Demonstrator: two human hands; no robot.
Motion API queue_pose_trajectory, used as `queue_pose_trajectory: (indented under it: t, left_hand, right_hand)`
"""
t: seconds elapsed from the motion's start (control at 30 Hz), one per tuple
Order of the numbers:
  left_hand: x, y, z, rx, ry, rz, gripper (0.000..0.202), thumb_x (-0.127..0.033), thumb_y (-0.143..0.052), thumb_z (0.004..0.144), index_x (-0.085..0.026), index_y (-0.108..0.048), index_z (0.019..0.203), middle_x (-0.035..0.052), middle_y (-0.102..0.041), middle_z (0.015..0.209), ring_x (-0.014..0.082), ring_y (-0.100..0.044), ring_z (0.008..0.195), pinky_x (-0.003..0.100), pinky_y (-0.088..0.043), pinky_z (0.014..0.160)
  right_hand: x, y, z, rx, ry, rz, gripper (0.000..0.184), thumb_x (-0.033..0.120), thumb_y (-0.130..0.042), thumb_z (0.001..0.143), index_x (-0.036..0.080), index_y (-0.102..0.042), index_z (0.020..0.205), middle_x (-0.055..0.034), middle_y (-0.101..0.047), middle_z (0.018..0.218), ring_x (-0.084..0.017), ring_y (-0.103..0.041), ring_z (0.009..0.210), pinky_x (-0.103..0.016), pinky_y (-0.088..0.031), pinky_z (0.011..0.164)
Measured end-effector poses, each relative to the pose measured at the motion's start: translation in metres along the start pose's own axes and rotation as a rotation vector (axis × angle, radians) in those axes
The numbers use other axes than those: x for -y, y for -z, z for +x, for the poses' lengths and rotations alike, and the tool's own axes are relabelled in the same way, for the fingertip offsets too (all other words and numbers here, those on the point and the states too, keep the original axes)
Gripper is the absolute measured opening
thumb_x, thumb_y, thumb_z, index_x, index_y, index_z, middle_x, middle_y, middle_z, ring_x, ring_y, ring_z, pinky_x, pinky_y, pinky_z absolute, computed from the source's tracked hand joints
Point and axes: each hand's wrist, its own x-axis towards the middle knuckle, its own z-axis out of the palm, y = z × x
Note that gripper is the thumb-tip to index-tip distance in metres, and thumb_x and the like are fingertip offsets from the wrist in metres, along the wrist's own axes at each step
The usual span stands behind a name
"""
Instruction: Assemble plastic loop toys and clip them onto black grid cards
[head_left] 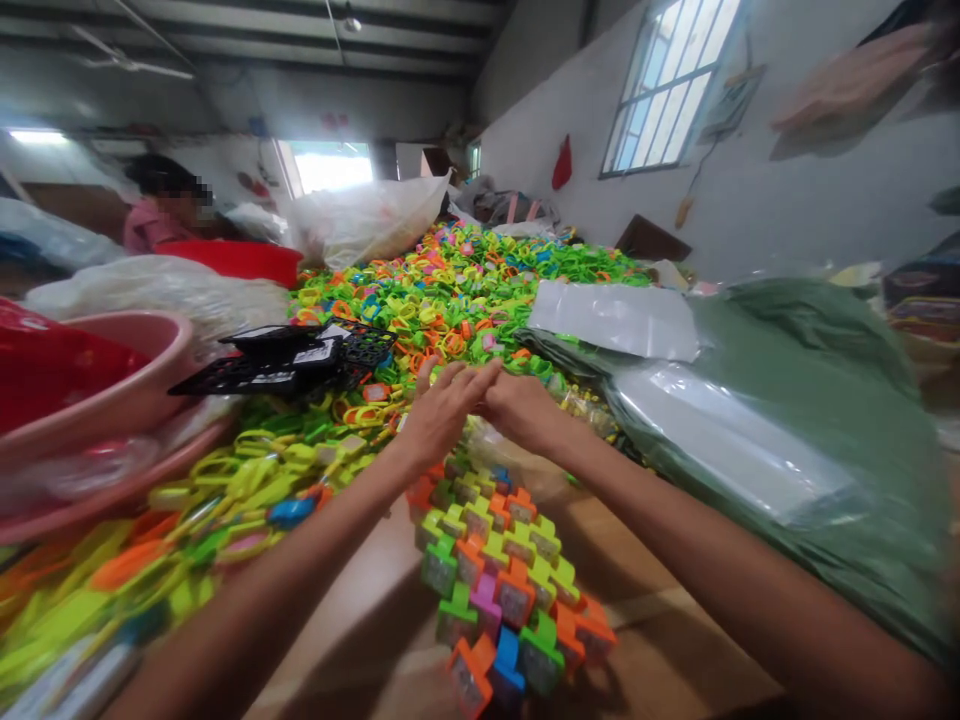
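My left hand point(441, 408) reaches forward with its fingers stretched out over a clear plastic bag point(495, 445) at the edge of a big heap of bright toy watch straps point(450, 290). My right hand point(517, 405) meets it fingertip to fingertip, curled, with its fingers mostly hidden behind the left hand. Below both wrists lies a neat block of small coloured watch cases point(510, 580) on the wooden tabletop point(360, 640). Whether either hand grips the bag is unclear.
Pink basins point(112, 390) and a red one stand at the left, beside black plastic trays point(292, 360). A stack of green-backed clear bags point(750, 430) fills the right. Another person point(161, 210) sits far back left behind a red tub. White sacks point(367, 220) lie beyond the heap.
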Motion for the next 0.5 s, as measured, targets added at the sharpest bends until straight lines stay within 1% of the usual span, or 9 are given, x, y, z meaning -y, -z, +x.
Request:
queue_pose_trajectory:
  t: [0.07, 0.1, 0.17, 0.2, 0.27, 0.33, 0.37, 0.43, 0.5]
  left_hand:
    - [0.014, -0.003, 0.003, 0.018, 0.124, 0.057, 0.053, -0.005, -0.044, 0.090, -0.024, -0.057, 0.139, 0.0095, -0.075, 0.102, 0.0287, -0.060, 0.110, 0.048, -0.030, 0.107]
    - [0.023, -0.004, 0.000, 0.011, 0.191, 0.085, 0.043, -0.008, -0.044, 0.092, -0.022, -0.065, 0.127, 0.0108, -0.075, 0.094, 0.0297, -0.061, 0.102, 0.048, -0.033, 0.102]
    - [0.039, -0.003, -0.014, -0.039, 0.322, 0.124, 0.030, -0.015, -0.045, 0.095, -0.020, -0.072, 0.104, 0.0130, -0.073, 0.087, 0.0307, -0.061, 0.095, 0.047, -0.035, 0.094]
    - [0.044, -0.001, -0.025, -0.079, 0.385, 0.120, 0.028, -0.018, -0.045, 0.096, -0.020, -0.073, 0.098, 0.0131, -0.073, 0.087, 0.0303, -0.061, 0.093, 0.046, -0.035, 0.092]
    - [0.046, 0.000, -0.049, -0.163, 0.515, 0.022, 0.023, -0.023, -0.049, 0.096, -0.020, -0.072, 0.096, 0.0115, -0.072, 0.090, 0.0274, -0.062, 0.089, 0.042, -0.037, 0.086]
    - [0.037, -0.004, -0.072, -0.237, 0.652, -0.222, 0.017, -0.028, -0.057, 0.093, -0.021, -0.072, 0.096, 0.0085, -0.072, 0.093, 0.0231, -0.061, 0.084, 0.036, -0.040, 0.080]
    - [0.029, -0.008, -0.081, -0.292, 0.762, -0.409, 0.014, -0.030, -0.063, 0.089, -0.021, -0.072, 0.096, 0.0064, -0.071, 0.092, 0.0207, -0.060, 0.081, 0.033, -0.041, 0.077]
    - [0.012, -0.017, -0.095, -0.448, 1.063, -0.819, 0.021, -0.031, -0.076, 0.078, -0.021, -0.069, 0.095, 0.0006, -0.066, 0.082, 0.0157, -0.057, 0.072, 0.027, -0.042, 0.068]
    - [-0.005, -0.025, -0.105, -0.574, 1.341, -1.134, 0.034, -0.031, -0.084, 0.068, -0.020, -0.064, 0.093, -0.0046, -0.058, 0.071, 0.0115, -0.052, 0.060, 0.023, -0.040, 0.057]
  right_hand:
    - [0.007, -0.005, 0.003, 0.048, 0.017, -0.059, 0.020, 0.012, -0.057, 0.094, 0.020, -0.069, 0.108, -0.0126, -0.071, 0.104, -0.021, -0.065, 0.075, -0.029, -0.041, 0.062]
    - [0.006, -0.009, 0.001, 0.055, -0.020, -0.021, 0.023, 0.009, -0.055, 0.093, 0.021, -0.068, 0.109, -0.0123, -0.070, 0.105, -0.021, -0.065, 0.075, -0.030, -0.041, 0.063]
    - [-0.004, -0.019, -0.008, 0.028, -0.180, 0.157, 0.025, 0.003, -0.054, 0.089, 0.020, -0.068, 0.100, -0.0119, -0.070, 0.100, -0.021, -0.064, 0.076, -0.031, -0.042, 0.068]
    - [-0.012, -0.025, -0.014, 0.000, -0.270, 0.257, 0.023, 0.002, -0.055, 0.087, 0.020, -0.067, 0.094, -0.0120, -0.070, 0.096, -0.022, -0.064, 0.077, -0.032, -0.043, 0.070]
    - [-0.029, -0.040, -0.026, -0.085, -0.429, 0.431, 0.017, 0.005, -0.057, 0.085, 0.019, -0.065, 0.087, -0.0120, -0.069, 0.092, -0.023, -0.064, 0.078, -0.032, -0.044, 0.073]
    - [-0.042, -0.056, -0.036, -0.182, -0.559, 0.578, 0.007, 0.013, -0.059, 0.086, 0.020, -0.063, 0.085, -0.0092, -0.067, 0.086, -0.021, -0.062, 0.073, -0.032, -0.045, 0.068]
    - [-0.045, -0.065, -0.039, -0.230, -0.627, 0.672, 0.003, 0.020, -0.060, 0.087, 0.020, -0.061, 0.085, -0.0064, -0.066, 0.080, -0.020, -0.060, 0.068, -0.030, -0.045, 0.063]
    - [-0.042, -0.082, -0.045, -0.297, -0.742, 0.876, 0.019, 0.038, -0.061, 0.088, 0.023, -0.055, 0.079, 0.0005, -0.058, 0.063, -0.017, -0.053, 0.054, -0.027, -0.042, 0.051]
    - [-0.030, -0.097, -0.049, -0.326, -0.801, 1.052, 0.034, 0.054, -0.062, 0.085, 0.025, -0.048, 0.074, 0.0047, -0.049, 0.054, -0.014, -0.046, 0.045, -0.026, -0.039, 0.044]
